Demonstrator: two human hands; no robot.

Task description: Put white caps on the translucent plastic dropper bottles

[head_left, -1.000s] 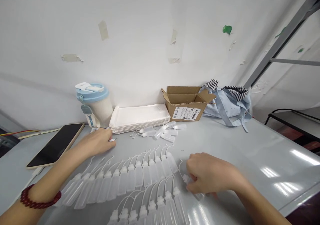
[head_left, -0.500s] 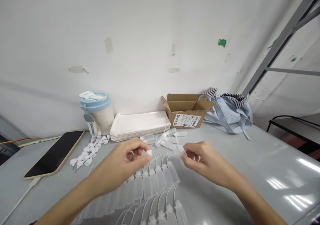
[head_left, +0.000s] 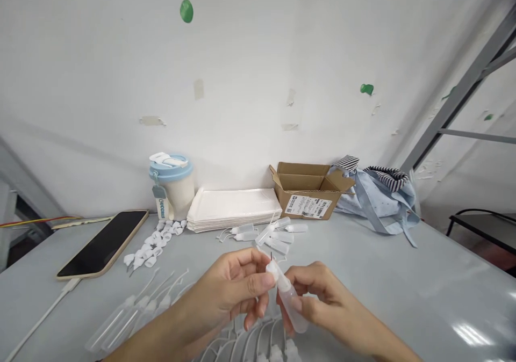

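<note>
My left hand (head_left: 237,284) pinches a small white cap (head_left: 272,268) between thumb and fingers; a thin dark pin sticks up from it. Wrapped around a small translucent squeeze bottle (head_left: 294,311) is my right hand (head_left: 322,297). The bottle is tilted, its neck leaning up-left against the cap. Whether the cap is seated cannot be made out. Below my hands lie rows of similar bottles with thin curved tubes (head_left: 276,351), partly hidden by my hands and left forearm. More of these bottles (head_left: 124,321) lie left of that forearm.
Loose bottles (head_left: 278,244) lie ahead of my hands, before a stack of white sheets (head_left: 234,203) and an open cardboard box (head_left: 306,198). White loop-shaped pieces (head_left: 151,246) sit beside a phone (head_left: 105,244) on a cable. A lidded cup (head_left: 179,190) and a blue cloth bag (head_left: 374,198) stand by the wall.
My hands were apart, each with a small white piece at its fingertips. They have come together, and the cap now meets the bottle's neck. The view has shifted.
</note>
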